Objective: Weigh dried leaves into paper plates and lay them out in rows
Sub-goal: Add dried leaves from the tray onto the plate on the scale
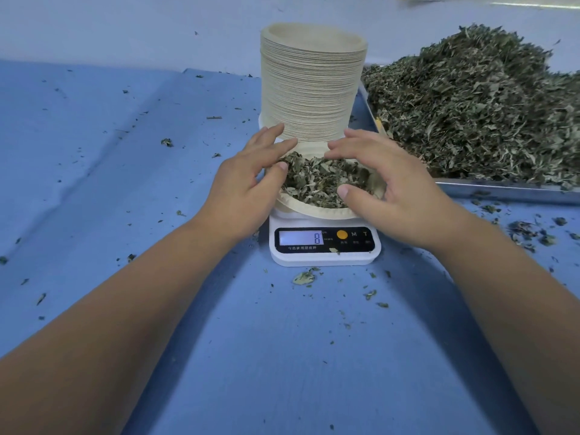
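Observation:
A paper plate [309, 209] filled with dried leaves [317, 180] sits on a small white digital scale [324, 246] whose display reads 8. My left hand [248, 180] is at the plate's left rim, fingers spread and relaxed, thumb tip over the leaves. My right hand [389, 183] hovers over the plate's right side, fingers loosely bent, thumb near the front rim. Whether either hand grips the plate is unclear. A tall stack of empty paper plates [312, 83] stands just behind the scale.
A metal tray [502, 189] heaped with dried leaves [477, 102] lies at the right, its edge close to my right hand. Blue cloth [125, 171] covers the table, strewn with leaf crumbs, thickest at the right front [530, 233].

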